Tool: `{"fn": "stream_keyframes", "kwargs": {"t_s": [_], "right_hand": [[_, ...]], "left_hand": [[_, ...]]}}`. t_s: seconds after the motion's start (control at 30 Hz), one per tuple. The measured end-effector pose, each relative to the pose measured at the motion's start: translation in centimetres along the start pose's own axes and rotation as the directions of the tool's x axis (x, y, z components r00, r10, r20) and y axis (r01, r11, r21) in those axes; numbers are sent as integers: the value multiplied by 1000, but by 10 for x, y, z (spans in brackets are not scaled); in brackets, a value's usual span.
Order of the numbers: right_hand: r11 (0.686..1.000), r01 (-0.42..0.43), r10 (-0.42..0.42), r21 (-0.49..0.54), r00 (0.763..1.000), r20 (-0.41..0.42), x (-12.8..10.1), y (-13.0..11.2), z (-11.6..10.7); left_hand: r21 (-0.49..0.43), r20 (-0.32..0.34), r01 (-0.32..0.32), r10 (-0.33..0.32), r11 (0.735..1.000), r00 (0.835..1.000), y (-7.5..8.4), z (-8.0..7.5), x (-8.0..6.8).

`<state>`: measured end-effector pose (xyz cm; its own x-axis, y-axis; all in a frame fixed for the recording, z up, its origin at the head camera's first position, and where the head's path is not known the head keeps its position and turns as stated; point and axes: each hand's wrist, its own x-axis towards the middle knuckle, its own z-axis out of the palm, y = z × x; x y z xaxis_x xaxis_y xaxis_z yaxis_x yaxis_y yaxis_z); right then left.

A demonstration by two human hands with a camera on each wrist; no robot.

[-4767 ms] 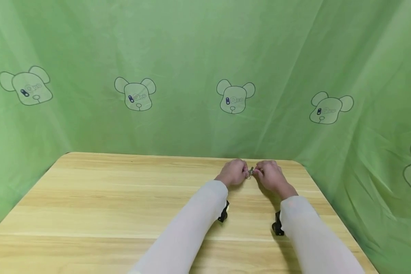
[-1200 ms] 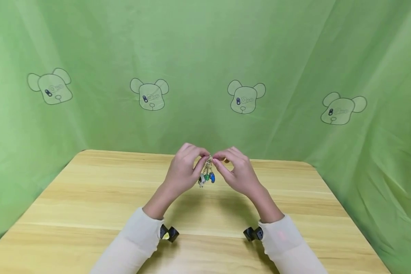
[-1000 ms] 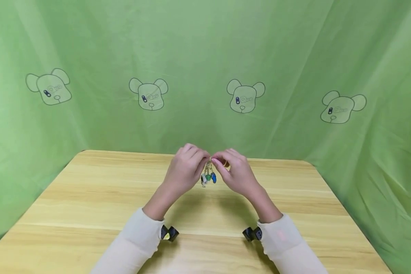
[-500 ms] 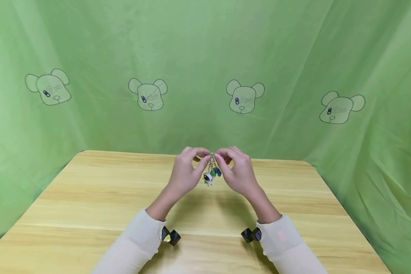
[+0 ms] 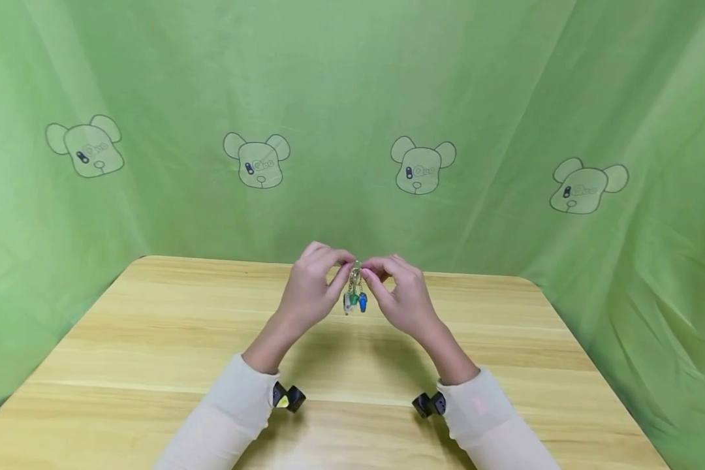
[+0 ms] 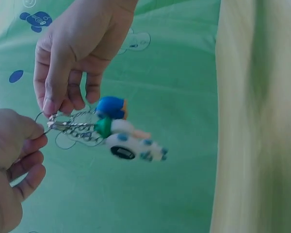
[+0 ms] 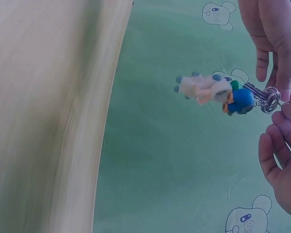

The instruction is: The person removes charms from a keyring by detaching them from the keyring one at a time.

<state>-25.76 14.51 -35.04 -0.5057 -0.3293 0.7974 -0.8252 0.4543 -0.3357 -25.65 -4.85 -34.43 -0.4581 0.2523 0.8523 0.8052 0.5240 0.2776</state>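
Both hands hold a metal key ring (image 5: 356,267) in the air above the wooden table (image 5: 153,339). My left hand (image 5: 345,269) pinches the ring from the left and my right hand (image 5: 367,269) pinches it from the right. Three small charms (image 5: 355,301) hang under it: a blue one, a green one and a white figure. In the left wrist view the ring (image 6: 63,124) sits between my left hand (image 6: 36,133) and right hand (image 6: 63,104), with the white figure (image 6: 131,146) beside it. The right wrist view shows the blue charm (image 7: 242,100) next to the ring (image 7: 269,99).
A green cloth with bear prints (image 5: 423,166) hangs behind and on both sides of the table. Black wrist cameras (image 5: 288,397) sit under both sleeves. The table's far edge (image 5: 270,262) runs just behind the hands.
Since the oldest frame the hands rose off the far right of the table and came to the middle with the ring. In the last half second the charms swung back to hang straight.
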Motion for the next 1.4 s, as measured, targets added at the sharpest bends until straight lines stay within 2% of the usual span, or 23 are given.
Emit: {"fn": "stream_keyframes", "kwargs": {"t_s": [0.1,0.2,0.4,0.87,1.2,1.4], "right_hand": [[1000,7,-7,-1,1000,4,-1,1,0],[1000,2,-2,10,1000,15,-2,1,1],[1000,4,-5,12,999,51,-2,3,4],[996,48,-39,-74,991,125,-4,0,5],[986,134,-118,-97,981,152,-2,1,6],[979,176,-162,-100,978,134,-3,3,8]], "left_hand": [[70,25,-82,80,994,996,-1,-3,2],[95,38,-114,111,989,993,-1,-5,2],[88,39,-97,94,991,995,-1,-9,3],[67,31,-85,83,994,996,-2,-12,5],[65,25,-85,84,994,996,-3,-14,5],[62,24,-86,85,994,996,-4,-15,6]]}}
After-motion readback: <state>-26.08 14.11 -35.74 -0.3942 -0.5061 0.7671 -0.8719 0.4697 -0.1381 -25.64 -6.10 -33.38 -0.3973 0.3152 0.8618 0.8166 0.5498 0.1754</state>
